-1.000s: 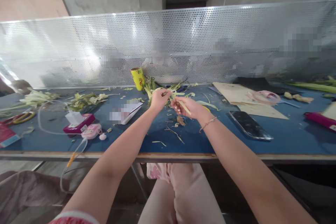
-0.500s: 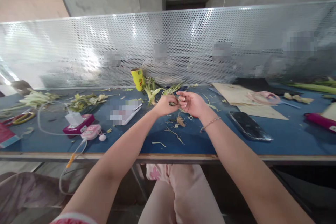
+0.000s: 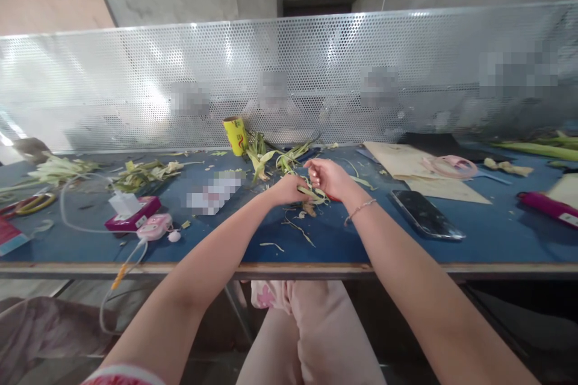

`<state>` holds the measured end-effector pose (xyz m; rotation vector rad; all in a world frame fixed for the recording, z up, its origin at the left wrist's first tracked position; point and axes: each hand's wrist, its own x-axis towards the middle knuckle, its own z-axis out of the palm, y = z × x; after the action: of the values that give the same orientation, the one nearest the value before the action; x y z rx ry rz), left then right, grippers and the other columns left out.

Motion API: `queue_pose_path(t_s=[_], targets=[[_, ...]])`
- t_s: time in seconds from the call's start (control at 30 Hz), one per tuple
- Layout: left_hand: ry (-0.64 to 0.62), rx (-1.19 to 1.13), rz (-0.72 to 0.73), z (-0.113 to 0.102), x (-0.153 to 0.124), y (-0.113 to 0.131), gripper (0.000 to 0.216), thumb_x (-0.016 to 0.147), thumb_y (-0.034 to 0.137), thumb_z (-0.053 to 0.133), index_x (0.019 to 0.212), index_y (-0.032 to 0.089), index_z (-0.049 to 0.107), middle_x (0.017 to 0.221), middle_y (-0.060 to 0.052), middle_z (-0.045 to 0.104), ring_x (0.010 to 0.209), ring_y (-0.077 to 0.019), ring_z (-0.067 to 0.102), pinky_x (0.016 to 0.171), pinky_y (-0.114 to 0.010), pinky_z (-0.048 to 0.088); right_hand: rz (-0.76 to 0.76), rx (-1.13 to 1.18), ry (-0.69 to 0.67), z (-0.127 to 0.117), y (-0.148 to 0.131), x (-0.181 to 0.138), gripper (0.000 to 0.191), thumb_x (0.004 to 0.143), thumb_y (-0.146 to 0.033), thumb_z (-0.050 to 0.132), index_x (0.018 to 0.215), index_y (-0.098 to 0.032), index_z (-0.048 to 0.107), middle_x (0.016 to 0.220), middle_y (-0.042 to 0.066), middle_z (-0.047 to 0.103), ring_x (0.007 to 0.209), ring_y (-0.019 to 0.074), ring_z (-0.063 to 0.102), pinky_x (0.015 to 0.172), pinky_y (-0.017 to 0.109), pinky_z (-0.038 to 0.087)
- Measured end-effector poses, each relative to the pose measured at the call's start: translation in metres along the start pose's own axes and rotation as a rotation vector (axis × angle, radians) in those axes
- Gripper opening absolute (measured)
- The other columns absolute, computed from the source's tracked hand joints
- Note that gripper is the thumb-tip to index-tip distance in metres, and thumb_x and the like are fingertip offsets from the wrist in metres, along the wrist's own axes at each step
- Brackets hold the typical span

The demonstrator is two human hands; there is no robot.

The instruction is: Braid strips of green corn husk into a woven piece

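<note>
My left hand (image 3: 290, 189) is closed on pale green leaf strips (image 3: 318, 196), whose curled ends stick out to the right past its fingers. Just right of it, my right hand (image 3: 329, 178) has its fingers bent together in a pinch; what they hold, if anything, is too small to make out. Behind both hands lies a loose pile of green leaves (image 3: 259, 159). A small brown tuft (image 3: 309, 209) and thin shreds (image 3: 303, 232) rest on the blue table (image 3: 334, 246) in front of them. Something orange-red shows partly under my right hand.
A yellow tube (image 3: 235, 135) stands by a perforated metal screen (image 3: 135, 90). Left are a magenta box (image 3: 139, 216), a pink case (image 3: 153, 226) with a cable and more leaves (image 3: 142, 175). Right are a phone (image 3: 424, 215), brown paper sheets (image 3: 406, 162) and a pink coil (image 3: 449, 166).
My left hand has come slightly lower and nearer, and leaf strips now show at its fingers. My right hand has turned and its fingers have curled in. The view shifted slightly.
</note>
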<state>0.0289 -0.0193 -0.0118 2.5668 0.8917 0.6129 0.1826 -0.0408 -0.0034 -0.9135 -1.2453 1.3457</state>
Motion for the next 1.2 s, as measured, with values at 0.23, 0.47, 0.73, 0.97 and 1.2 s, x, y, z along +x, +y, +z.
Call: queue_pose_path(t_s=[0.23, 0.47, 0.73, 0.97, 1.2], targets=[[0.083, -0.117, -0.123, -0.008, 0.000, -0.008, 0.022, 0.064, 0.034, 0.069, 0.058, 0.013, 0.065, 0.048, 0.004, 0.043, 0.051, -0.0077, 0.038, 0.054, -0.025, 0.029, -0.156, -0.943, 0.044, -0.015, -0.001, 0.000, 0.010, 0.067, -0.013, 0.051, 0.068, -0.017, 0.060, 0.071, 0.002, 0.060, 0.070, 0.0142, 0.050, 0.065, 0.026, 0.036], [0.209, -0.645, -0.325, -0.013, 0.005, -0.026, 0.014, 0.067, 0.021, 0.062, 0.056, 0.013, 0.064, 0.057, -0.002, 0.060, 0.056, -0.0099, 0.054, 0.064, -0.026, 0.044, -0.121, -1.066, -0.166, -0.026, -0.005, -0.005, 0.015, 0.068, -0.027, 0.060, 0.079, -0.017, 0.065, 0.076, 0.002, 0.061, 0.068, 0.0139, 0.051, 0.062, 0.026, 0.036], [0.381, -0.550, -0.361, -0.013, 0.006, -0.029, 0.020, 0.067, 0.030, 0.068, 0.056, 0.013, 0.063, 0.051, 0.001, 0.055, 0.052, -0.0073, 0.047, 0.057, -0.023, 0.037, -0.052, -1.183, -0.321, -0.021, 0.005, -0.004, 0.027, 0.070, -0.038, 0.064, 0.058, -0.019, 0.048, 0.051, -0.006, 0.034, 0.048, 0.0081, 0.027, 0.051, 0.027, 0.020], [0.462, -0.466, -0.355, -0.012, 0.007, -0.034, 0.028, 0.070, 0.037, 0.066, 0.057, 0.013, 0.062, 0.051, 0.001, 0.055, 0.050, -0.0073, 0.045, 0.053, -0.023, 0.034, -0.051, -1.126, -0.226, -0.023, 0.004, -0.003, 0.021, 0.063, -0.029, 0.069, 0.054, -0.020, 0.053, 0.052, -0.002, 0.043, 0.051, 0.0110, 0.037, 0.053, 0.027, 0.026], [0.753, -0.752, -0.506, -0.014, 0.013, -0.045, 0.026, 0.072, 0.031, 0.067, 0.056, 0.013, 0.058, 0.049, 0.002, 0.052, 0.050, -0.0059, 0.046, 0.056, -0.021, 0.040, -0.042, -1.164, -0.192, -0.023, -0.003, -0.006, 0.022, 0.072, -0.031, 0.061, 0.055, -0.019, 0.056, 0.055, 0.001, 0.055, 0.053, 0.0133, 0.046, 0.055, 0.028, 0.030]])
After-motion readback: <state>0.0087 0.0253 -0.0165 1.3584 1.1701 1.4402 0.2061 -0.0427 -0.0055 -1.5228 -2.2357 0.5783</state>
